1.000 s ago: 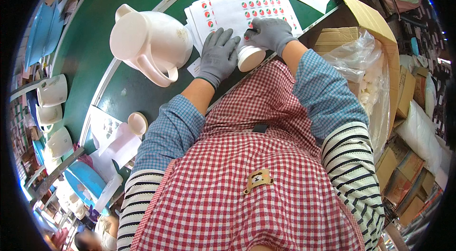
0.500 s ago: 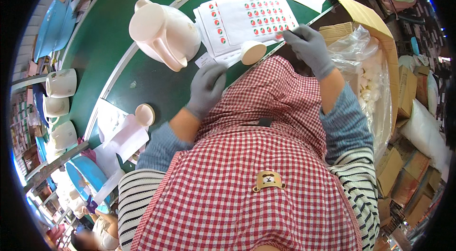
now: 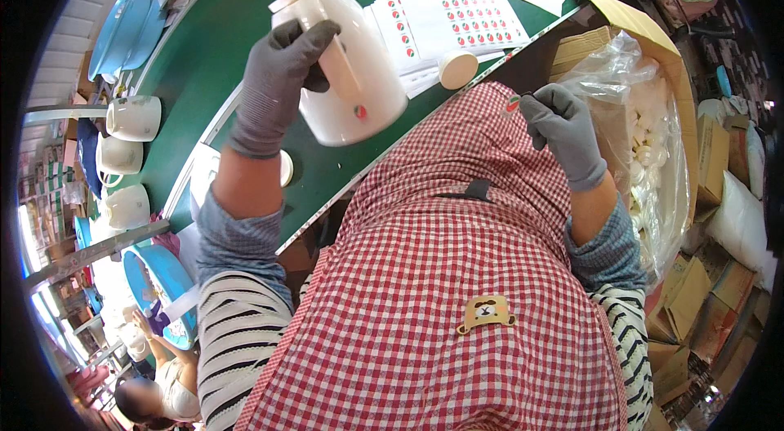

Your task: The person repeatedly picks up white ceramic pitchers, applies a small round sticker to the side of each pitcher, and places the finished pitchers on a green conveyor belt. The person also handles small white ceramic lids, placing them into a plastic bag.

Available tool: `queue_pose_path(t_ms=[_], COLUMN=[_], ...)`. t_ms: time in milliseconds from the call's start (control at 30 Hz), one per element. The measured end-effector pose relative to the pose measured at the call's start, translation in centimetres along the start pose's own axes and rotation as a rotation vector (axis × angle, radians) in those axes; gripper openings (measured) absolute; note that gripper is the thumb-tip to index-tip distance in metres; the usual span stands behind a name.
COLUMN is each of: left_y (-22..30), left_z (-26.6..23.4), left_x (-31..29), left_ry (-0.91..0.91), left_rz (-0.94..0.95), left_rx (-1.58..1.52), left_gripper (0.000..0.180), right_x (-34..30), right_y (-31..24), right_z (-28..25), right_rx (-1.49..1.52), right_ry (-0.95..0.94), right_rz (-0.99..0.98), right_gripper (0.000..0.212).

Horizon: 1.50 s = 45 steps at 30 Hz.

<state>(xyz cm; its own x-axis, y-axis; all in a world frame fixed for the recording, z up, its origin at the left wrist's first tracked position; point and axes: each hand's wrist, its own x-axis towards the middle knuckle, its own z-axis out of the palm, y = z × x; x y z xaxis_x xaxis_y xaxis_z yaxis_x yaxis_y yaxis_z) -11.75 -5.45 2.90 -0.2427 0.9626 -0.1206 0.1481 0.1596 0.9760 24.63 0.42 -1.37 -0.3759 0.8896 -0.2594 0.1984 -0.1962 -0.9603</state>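
Observation:
My left hand, in a grey glove, is closed round the handle of a white ceramic jug. The jug leans, its rim toward the far left, and a small round red-and-green sticker shows low on its side. Over the apron, my gloved right hand pinches a small round sticker at its fingertips. Sheets of round stickers lie on the green table behind the jug. Beside them, at the table's near edge, is a pale round lid.
A cardboard box lined with clear plastic holds pale pieces on the right. Several white mugs stand at the left, near a blue basin. Another person sits at the lower left.
My left hand has taken hold of the jug and lifted and tilted it off the table. My right hand has drawn back from the sticker sheets toward me with a sticker.

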Motion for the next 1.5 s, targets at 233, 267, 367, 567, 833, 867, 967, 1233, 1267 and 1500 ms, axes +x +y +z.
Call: queue_pose_path(t_ms=[233, 267, 367, 567, 833, 867, 967, 1233, 1267, 1500], left_y=[-0.3, -0.4, -0.1, 0.0, -10.9, -10.6, -10.9, -10.5, -10.5, -5.5], left_z=[4.7, 5.4, 5.6, 3.9, 3.1, 3.2, 3.8, 4.1, 3.9, -1.3], left_x=[-2.8, -3.0, -3.0, -1.4, 1.9, 1.8, 0.7, -0.9, -0.6, 10.4], left_ry=[-0.205, -0.208, -0.170, -0.181, 0.020, 0.030, 0.075, 0.033, 0.064, 0.089], left_rz=[-0.269, -0.276, -0.244, -0.103, 0.104, 0.099, 0.152, -0.068, -0.067, 0.060], left_rx=[-0.337, -0.354, -0.325, -0.208, 0.008, 0.075, 0.112, -0.334, -0.341, -0.377], left_gripper=[0.032, 0.031, 0.031, 0.036, 0.036, 0.035, 0.030, 0.037, 0.036, 0.026], right_x=[-3.8, -3.9, -4.1, -3.8, -1.9, -1.7, -0.7, 1.8, 1.9, 2.5], right_y=[-3.1, -3.1, -2.5, -0.4, 1.7, 1.9, 2.1, 5.9, 6.2, 9.0], right_z=[2.6, 2.7, 2.1, 1.2, 1.4, 1.3, 1.3, 2.2, 3.0, 1.1], right_rx=[0.068, 0.079, 0.104, 0.172, 0.244, 0.240, 0.236, 0.481, 0.532, 0.519], right_ry=[-0.153, -0.153, -0.129, -0.130, -0.110, -0.106, -0.134, -0.213, -0.179, -0.165], right_rz=[0.060, 0.068, 0.076, 0.091, 0.163, 0.164, 0.158, 0.326, 0.361, 0.387], right_gripper=[0.021, 0.021, 0.019, 0.018, 0.019, 0.019, 0.019, 0.022, 0.024, 0.022])
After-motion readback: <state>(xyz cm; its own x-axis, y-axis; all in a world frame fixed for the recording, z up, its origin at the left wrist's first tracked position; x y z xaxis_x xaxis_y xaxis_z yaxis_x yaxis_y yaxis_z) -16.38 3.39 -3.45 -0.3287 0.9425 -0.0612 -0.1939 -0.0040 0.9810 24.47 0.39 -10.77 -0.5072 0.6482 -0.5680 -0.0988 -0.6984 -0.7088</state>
